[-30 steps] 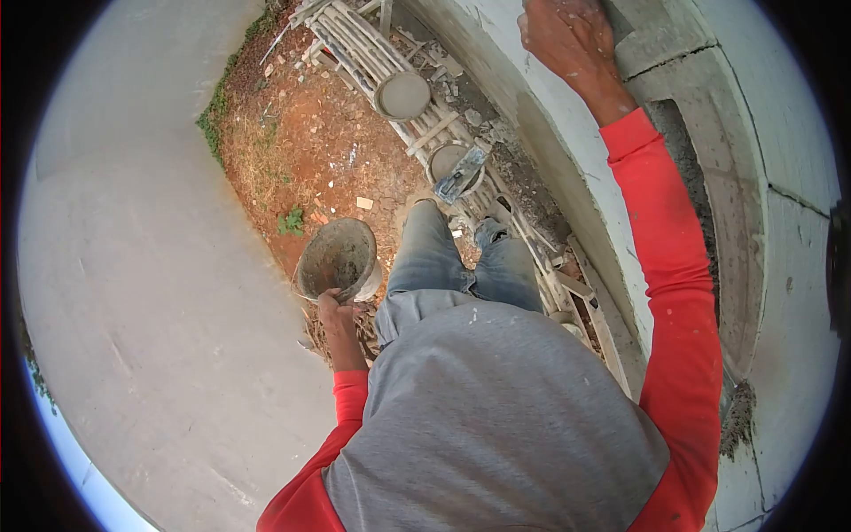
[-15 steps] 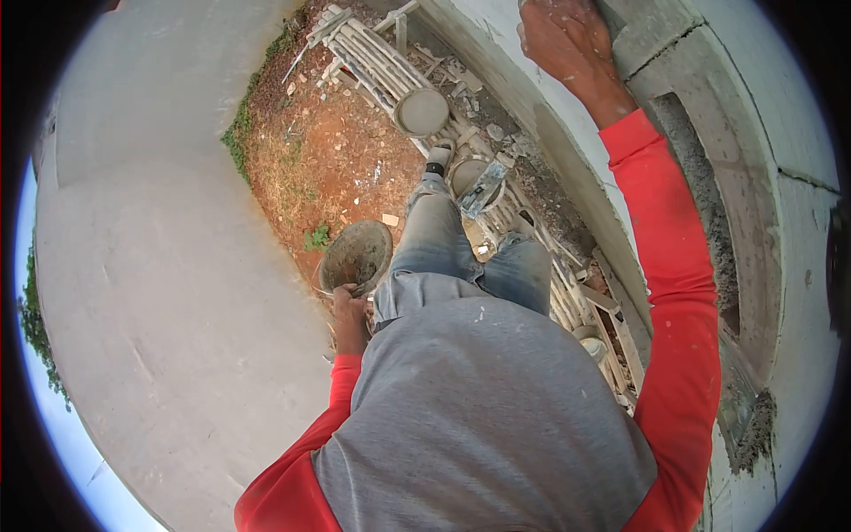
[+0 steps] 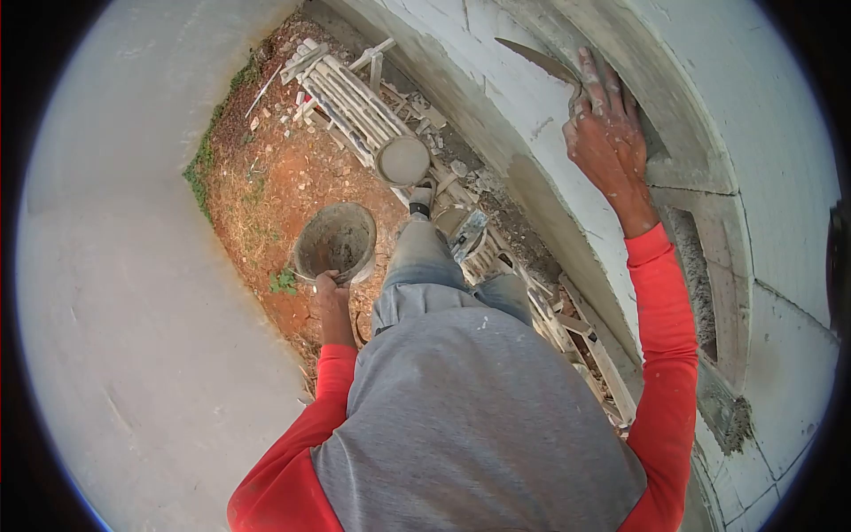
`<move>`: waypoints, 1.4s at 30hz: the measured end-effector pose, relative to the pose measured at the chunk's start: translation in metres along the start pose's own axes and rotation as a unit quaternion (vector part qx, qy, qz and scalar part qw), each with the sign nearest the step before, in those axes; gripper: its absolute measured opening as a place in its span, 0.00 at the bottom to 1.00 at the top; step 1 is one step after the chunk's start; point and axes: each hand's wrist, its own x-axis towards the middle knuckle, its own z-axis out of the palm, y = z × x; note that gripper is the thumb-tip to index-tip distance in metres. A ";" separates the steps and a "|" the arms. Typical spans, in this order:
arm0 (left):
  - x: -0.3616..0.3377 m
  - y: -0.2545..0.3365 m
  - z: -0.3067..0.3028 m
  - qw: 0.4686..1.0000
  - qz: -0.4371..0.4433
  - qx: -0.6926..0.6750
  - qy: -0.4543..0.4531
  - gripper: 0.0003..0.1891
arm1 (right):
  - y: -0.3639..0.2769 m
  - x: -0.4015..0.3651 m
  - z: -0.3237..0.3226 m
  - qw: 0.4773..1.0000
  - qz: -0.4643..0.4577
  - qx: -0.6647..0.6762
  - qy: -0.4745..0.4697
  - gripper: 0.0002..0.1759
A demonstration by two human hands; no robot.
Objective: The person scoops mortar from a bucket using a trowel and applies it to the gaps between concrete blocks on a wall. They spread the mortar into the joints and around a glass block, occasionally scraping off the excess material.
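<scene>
My left hand [image 3: 331, 288] grips the near rim of a mortar bucket [image 3: 335, 241], which is dark and smeared inside with a little mortar at the bottom. At the upper right, my right hand [image 3: 610, 133] is closed round a trowel whose thin blade [image 3: 536, 58] points up and left along the wall; its handle is mostly hidden by my fingers. The hand lies against the grey concrete band [image 3: 660, 168] of the block wall. Below my right wrist, a recess with rough mortar [image 3: 693, 266] opens in that band.
A scaffold of tied bamboo poles [image 3: 355, 102] runs below, with my foot on it. On it rest a round mortar-filled container [image 3: 403, 160] and a second one [image 3: 452, 220] partly behind a bag. Red soil [image 3: 266, 177] lies beneath, and a plain grey wall [image 3: 151, 293] stands left.
My right hand has moved along the wall, and the trowel blade has come into view. The bucket in my left hand has risen slightly and shifted left. My view has shifted too.
</scene>
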 end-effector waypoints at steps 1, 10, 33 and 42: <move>-0.002 0.003 0.013 1.000 0.009 -0.011 -0.016 0.10 | -0.001 0.003 -0.002 1.000 -0.007 -0.012 0.002 0.25; -0.066 0.015 0.055 0.996 0.085 -0.019 0.030 0.07 | -0.002 0.003 0.002 1.000 -0.016 0.010 0.022 0.22; 0.048 0.116 0.211 0.992 0.097 0.063 -0.058 0.17 | -0.021 0.027 0.000 0.982 0.045 -0.135 -0.121 0.13; 0.077 0.163 0.257 0.996 0.058 0.048 -0.055 0.20 | -0.017 0.023 -0.001 0.976 0.046 -0.149 -0.152 0.15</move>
